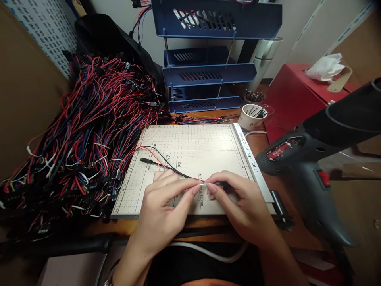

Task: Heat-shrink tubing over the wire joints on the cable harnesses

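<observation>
My left hand [166,204] and my right hand [242,204] meet over a cream paper cutter board [202,139], fingertips close together. Both are closed in a pinch on a wire harness. A short white piece [203,184], sleeve or wire, shows between the thumbs; I cannot tell which. Red and black wires [175,170] run from there to the upper left across the board. One black lead ends in a slim black plug [146,160] lying on the grid. By my right fingers a dark end [220,185] of the harness sticks out, mostly hidden.
A big heap of wire harnesses [101,107] fills the left side. Blue tiered trays [208,73] stand behind the board. At the back right is a white cup [252,116] holding thin black pieces. A dark heat gun [309,167] and a red box [285,95] occupy the right.
</observation>
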`<action>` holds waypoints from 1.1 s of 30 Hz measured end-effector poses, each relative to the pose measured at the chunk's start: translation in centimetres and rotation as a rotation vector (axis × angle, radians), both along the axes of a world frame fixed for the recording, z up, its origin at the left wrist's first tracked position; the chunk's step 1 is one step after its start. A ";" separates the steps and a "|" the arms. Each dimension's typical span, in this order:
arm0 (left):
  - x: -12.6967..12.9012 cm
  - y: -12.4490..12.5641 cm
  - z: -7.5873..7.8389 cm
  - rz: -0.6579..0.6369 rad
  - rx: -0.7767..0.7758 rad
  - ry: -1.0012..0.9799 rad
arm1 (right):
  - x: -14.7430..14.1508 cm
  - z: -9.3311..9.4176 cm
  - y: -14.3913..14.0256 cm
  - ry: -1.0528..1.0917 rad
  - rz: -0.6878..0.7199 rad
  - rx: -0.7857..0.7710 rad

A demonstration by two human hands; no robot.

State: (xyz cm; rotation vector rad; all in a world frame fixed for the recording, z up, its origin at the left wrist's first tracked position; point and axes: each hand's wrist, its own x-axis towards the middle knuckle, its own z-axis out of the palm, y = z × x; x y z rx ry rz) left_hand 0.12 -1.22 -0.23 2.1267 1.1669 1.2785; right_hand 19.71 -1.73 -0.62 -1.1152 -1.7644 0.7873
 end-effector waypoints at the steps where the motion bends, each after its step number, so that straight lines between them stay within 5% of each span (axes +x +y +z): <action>1: 0.0 0.0 0.0 -0.002 0.001 0.005 | 0.0 0.0 0.0 -0.014 0.005 0.015; 9: -0.1 -0.3 -0.1 0.001 0.018 0.050 | -0.3 -0.4 0.0 -0.060 -0.011 0.126; 33: -0.3 -0.1 -0.4 -0.038 -0.004 0.025 | 0.2 -0.3 0.1 -0.014 0.046 0.006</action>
